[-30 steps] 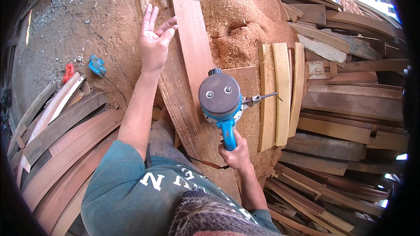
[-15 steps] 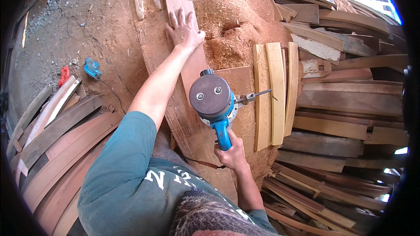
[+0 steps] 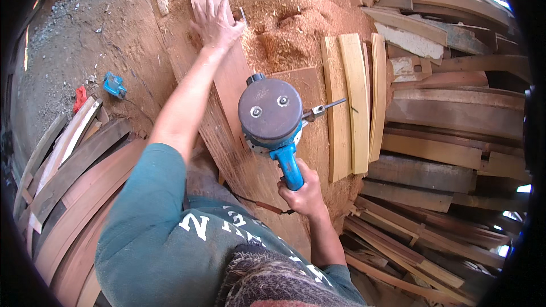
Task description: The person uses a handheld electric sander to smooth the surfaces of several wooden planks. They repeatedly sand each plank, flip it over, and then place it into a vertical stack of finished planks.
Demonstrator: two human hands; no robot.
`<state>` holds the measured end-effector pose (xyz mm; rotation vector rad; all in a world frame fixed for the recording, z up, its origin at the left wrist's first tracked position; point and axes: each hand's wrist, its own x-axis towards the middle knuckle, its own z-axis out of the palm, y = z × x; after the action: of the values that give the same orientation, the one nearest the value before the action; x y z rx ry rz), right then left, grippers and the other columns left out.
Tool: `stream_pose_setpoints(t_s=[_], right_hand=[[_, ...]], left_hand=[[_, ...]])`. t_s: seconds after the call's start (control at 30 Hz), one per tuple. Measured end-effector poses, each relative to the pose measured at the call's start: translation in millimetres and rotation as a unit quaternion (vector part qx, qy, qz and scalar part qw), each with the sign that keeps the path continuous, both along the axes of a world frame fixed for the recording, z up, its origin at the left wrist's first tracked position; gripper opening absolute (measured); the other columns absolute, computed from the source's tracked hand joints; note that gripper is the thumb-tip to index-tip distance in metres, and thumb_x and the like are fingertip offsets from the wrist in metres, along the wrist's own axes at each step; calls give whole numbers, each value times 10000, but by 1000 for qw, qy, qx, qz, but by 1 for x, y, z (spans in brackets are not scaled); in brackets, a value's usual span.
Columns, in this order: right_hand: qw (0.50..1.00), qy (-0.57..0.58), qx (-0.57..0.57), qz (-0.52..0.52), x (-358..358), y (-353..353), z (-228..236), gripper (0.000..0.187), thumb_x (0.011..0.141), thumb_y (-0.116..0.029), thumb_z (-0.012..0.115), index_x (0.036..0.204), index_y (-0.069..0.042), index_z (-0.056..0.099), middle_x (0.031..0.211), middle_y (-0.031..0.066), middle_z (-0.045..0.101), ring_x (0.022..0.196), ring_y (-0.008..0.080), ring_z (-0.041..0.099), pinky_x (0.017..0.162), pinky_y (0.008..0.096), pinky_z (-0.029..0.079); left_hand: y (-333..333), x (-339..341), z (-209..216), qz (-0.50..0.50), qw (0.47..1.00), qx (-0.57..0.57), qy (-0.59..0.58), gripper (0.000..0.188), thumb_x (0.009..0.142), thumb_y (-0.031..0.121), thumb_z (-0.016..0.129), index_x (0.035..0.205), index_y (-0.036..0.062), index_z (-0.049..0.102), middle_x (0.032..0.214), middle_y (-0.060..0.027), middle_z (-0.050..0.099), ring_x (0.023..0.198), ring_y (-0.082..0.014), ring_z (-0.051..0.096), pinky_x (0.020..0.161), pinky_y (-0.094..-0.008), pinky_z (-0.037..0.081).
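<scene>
My left hand (image 3: pixel 216 27) lies with fingers spread on a long reddish-brown plank (image 3: pixel 231 99) that runs away from me. Beside its thumb a thin pale strip (image 3: pixel 243 17) stands out; I cannot make out what it is. My right hand (image 3: pixel 304 190) is wrapped round the blue handle of a router (image 3: pixel 271 111), which has a round dark top with two screws. A knob sits on the router's far side, and a guide rod sticks out to its right. The body hides its base and bit.
Yellowish boards (image 3: pixel 354 105) lie just right of the router. A sawdust heap (image 3: pixel 307 28) rises beyond it. Stacked curved boards (image 3: pixel 455 119) fill the right side, and more boards (image 3: pixel 85 204) lie at the left. On the ground are a blue power tool (image 3: pixel 115 85) and its cord.
The whole view has shifted, moving most things up and left. The thin strip beside my left thumb now shows. My right hand keeps its hold on the router.
</scene>
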<state>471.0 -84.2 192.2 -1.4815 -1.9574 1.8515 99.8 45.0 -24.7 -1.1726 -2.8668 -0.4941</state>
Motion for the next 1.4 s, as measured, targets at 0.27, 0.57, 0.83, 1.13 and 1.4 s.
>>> stream_pose_setpoints(t_s=[0.27,0.57,0.83,1.13,1.4], right_hand=[[991,-56,-22,-119,53,-16,39,351,742,-31,713,1089,0,671,797,84,671,687,167,671,686,320,536],[974,-96,-24,-206,82,-32,36,321,738,-53,717,1046,-3,644,831,26,642,749,114,610,709,291,516],[976,-71,-33,-204,71,-31,36,307,742,-33,710,1038,4,640,813,18,641,724,97,609,673,280,510],[997,-10,6,-78,36,-12,17,360,743,-26,702,1097,21,653,874,94,691,774,176,695,722,330,543],[999,-7,26,48,6,-4,-19,383,768,-74,751,1127,8,645,809,153,695,688,271,706,680,377,547]], left_hand=[[-103,44,91,-551,786,-271,-68,1049,725,226,872,1617,220,320,1723,-83,225,1611,-315,107,1263,-687,130],[-83,64,30,-722,666,-183,37,1016,571,200,931,1470,188,456,1387,-111,500,1404,-363,405,1246,-637,294],[-75,59,54,-712,677,-185,-28,1055,566,180,923,1508,218,449,1428,-88,480,1412,-321,411,1243,-625,305],[-79,47,75,-628,724,-273,-86,1078,676,236,886,1609,238,346,1695,-128,241,1591,-351,155,1268,-660,191],[-66,-36,-18,50,989,-69,-119,775,1024,602,417,1669,222,214,1744,-132,132,1605,-397,60,1214,-739,22]])
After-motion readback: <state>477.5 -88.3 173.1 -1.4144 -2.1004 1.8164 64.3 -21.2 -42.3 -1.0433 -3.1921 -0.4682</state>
